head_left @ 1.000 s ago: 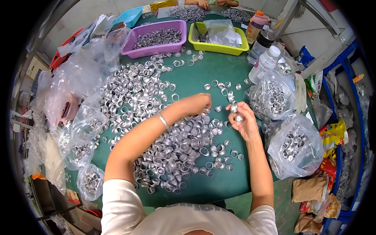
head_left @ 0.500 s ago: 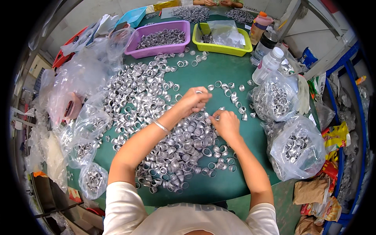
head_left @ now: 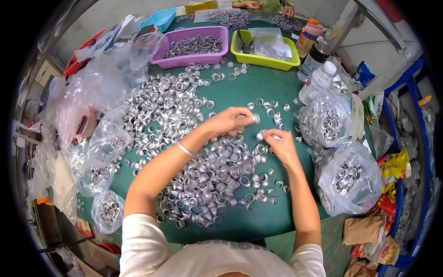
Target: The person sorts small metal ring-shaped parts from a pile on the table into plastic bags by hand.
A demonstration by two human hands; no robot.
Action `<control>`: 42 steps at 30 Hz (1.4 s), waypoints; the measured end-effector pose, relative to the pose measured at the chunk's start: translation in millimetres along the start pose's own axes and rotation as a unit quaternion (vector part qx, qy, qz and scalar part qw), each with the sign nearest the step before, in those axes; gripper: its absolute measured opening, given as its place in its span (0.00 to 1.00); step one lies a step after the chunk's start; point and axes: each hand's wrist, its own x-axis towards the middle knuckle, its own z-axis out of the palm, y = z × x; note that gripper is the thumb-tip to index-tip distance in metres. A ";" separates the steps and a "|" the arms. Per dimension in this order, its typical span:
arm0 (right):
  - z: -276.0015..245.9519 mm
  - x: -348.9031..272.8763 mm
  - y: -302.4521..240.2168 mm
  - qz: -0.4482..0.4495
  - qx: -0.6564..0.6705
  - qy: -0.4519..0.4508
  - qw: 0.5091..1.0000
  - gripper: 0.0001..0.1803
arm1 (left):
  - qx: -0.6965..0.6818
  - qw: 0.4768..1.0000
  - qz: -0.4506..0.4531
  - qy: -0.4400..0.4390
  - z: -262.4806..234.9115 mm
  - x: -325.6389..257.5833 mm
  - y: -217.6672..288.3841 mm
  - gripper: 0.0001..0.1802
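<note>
My left hand (head_left: 230, 121) is closed in a pinch on a silvery metal ring (head_left: 255, 119), above the table's middle. Just to its right, my right hand (head_left: 282, 147) pinches another silvery ring (head_left: 261, 135) between thumb and fingers. A small gap separates the two rings. Under my left forearm and nearer to me lies a dense heap of rings (head_left: 207, 177). Another broad spread of rings (head_left: 161, 101) covers the table to the left and beyond. Several loose rings (head_left: 272, 111) lie past my right hand.
A purple basin (head_left: 189, 60) of rings and a yellow-green basin (head_left: 263, 60) with pliers (head_left: 244, 42) stand at the back of the green table (head_left: 230, 94). Bags of rings (head_left: 350, 196) and bottles (head_left: 318, 83) line the right; plastic bags (head_left: 97, 92) crowd the left. A co-worker's hands (head_left: 254, 5) show far off.
My hands have drawn slightly apart, and a ring now shows clearly in each. The left one has moved right and nearer; the right one has shifted right. The co-worker's hands have spread apart.
</note>
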 end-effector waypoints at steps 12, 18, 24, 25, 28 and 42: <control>14.0 4.1 -11.0 0.044 0.186 -0.153 0.969 0.08 | 0.444 0.888 0.044 0.111 -0.8 -44.5 -4.5 0.10; 47.2 14.0 -6.0 -0.253 -0.447 -0.079 0.854 0.11 | 0.605 0.792 0.048 0.064 10.9 -48.1 -8.7 0.06; 4.4 10.1 -15.4 0.015 0.210 -0.176 0.961 0.09 | 0.053 0.994 -0.038 0.084 -17.2 -44.4 -13.9 0.06; -4.3 8.9 -13.0 0.097 0.333 -0.194 0.918 0.12 | -0.185 0.971 -0.139 0.061 -18.2 -46.7 -2.1 0.07; 0.4 6.2 -3.5 0.086 0.548 -0.205 0.807 0.15 | -0.324 0.940 -0.100 0.017 -18.5 -53.4 -6.1 0.11; -11.6 7.0 -5.5 0.142 0.311 -0.136 0.930 0.15 | 0.507 0.841 0.162 0.104 15.6 -45.1 -11.3 0.10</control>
